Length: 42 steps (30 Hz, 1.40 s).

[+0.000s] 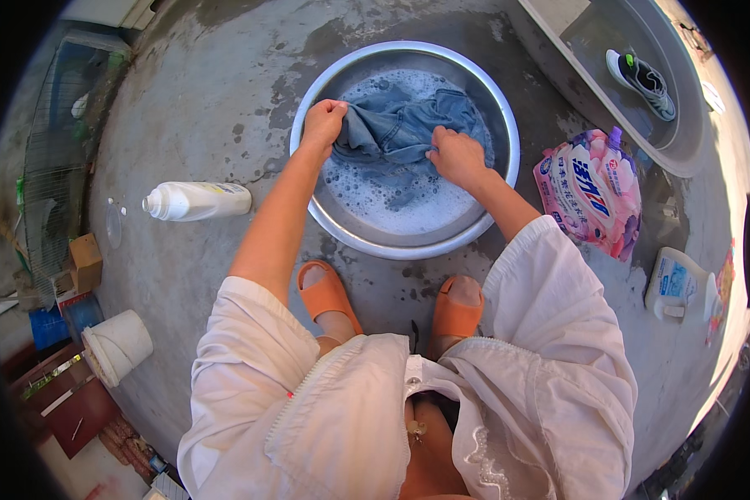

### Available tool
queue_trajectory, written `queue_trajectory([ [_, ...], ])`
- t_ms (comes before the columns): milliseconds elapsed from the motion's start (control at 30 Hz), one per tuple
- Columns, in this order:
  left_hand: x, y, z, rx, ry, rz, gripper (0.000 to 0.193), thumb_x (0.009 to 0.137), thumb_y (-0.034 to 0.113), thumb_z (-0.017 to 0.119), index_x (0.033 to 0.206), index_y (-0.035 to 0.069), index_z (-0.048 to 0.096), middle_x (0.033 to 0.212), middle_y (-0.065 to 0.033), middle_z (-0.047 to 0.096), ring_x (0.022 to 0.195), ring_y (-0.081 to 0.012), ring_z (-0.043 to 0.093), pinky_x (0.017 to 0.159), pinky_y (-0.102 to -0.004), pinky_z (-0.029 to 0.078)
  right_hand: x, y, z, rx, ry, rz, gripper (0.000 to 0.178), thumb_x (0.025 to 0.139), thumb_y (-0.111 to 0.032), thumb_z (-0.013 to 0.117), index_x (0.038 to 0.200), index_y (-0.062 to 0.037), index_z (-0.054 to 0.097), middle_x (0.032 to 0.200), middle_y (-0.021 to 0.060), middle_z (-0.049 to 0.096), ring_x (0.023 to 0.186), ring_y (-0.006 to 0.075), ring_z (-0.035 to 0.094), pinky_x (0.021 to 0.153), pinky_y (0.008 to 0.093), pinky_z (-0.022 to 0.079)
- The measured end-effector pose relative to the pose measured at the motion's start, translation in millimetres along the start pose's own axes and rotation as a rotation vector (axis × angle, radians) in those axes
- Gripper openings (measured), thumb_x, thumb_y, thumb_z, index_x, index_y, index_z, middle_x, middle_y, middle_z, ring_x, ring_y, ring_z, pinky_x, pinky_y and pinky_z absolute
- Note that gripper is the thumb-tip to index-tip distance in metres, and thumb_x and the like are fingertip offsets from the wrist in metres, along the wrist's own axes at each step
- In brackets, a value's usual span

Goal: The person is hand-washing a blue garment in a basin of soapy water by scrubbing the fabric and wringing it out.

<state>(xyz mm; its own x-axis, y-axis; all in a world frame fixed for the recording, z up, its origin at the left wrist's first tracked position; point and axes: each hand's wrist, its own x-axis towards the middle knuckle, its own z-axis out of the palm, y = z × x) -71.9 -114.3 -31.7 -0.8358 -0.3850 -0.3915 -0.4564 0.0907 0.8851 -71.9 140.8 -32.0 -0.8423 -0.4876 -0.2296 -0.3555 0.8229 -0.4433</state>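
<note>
A round metal basin [408, 248] stands on the concrete floor in front of my feet, with foamy, sudsy water [371, 202] in it. Wet blue denim clothing [396, 129] lies partly in the suds; which garment it is I cannot tell. My left hand [323, 127] pinches the denim's left end near the basin's left rim and lifts it a little above the water. On the right part of the cloth, my right hand [457, 156] has its fingers bent and gripping the fabric. Both forearms reach over the near rim.
Left of the basin lies a white bottle [198, 202]. To the right are a pink pouch [587, 192] with a purple cap and a white bottle [673, 283]. A large grey tub [683, 142] holds a dark sneaker [646, 83]. A white bucket [118, 346] and wire cage [54, 158] stand far left.
</note>
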Motion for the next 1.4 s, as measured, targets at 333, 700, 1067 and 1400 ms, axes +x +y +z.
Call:
queue_trajectory([
  [333,3,-4,2,0.061,0.003,0.014,0.015,0.085,0.018,0.059,0.084,0.003,0.062,0.078,-0.0003,0.059,0.070,-0.0096,0.049,0.066,-0.0260,0.041,0,-14,-16,0.158,0.116,0.047,0.023,0.080,-0.023,0.058,0.094,-0.0045,0.051,0.085,0.0157,0.064,0.082,0.0329,0.062,0.072,0.0429,0.047],
  [700,-20,30,20,0.549,0.181,0.716,0.014,0.084,0.019,0.059,0.090,0.006,0.059,0.074,-0.0088,0.058,0.070,-0.0256,0.057,0.070,-0.0332,0.047,28,-30,-55,0.648,0.372,0.224,0.025,0.080,-0.024,0.054,0.092,-0.0019,0.051,0.082,0.0187,0.062,0.080,0.0345,0.060,0.073,0.0394,0.045],
  [1067,-77,51,55,0.089,-0.609,0.093,0.036,0.079,0.021,0.068,0.107,0.004,0.054,0.096,-0.0055,0.060,0.092,-0.0144,0.055,0.084,-0.0274,0.043,27,-71,-74,1.202,0.104,0.231,0.032,0.086,-0.026,0.059,0.099,0.0013,0.051,0.087,0.0075,0.056,0.072,0.0139,0.055,0.062,0.0252,0.048],
  [1400,-53,26,47,-0.396,-0.387,-0.230,0.043,0.090,0.040,0.052,0.117,0.007,0.048,0.107,-0.0061,0.058,0.098,-0.0194,0.056,0.085,-0.0370,0.044,26,-14,-73,0.979,-0.151,0.404,0.029,0.088,-0.031,0.053,0.094,-0.0034,0.058,0.085,0.0046,0.061,0.073,0.0122,0.057,0.060,0.0262,0.045],
])
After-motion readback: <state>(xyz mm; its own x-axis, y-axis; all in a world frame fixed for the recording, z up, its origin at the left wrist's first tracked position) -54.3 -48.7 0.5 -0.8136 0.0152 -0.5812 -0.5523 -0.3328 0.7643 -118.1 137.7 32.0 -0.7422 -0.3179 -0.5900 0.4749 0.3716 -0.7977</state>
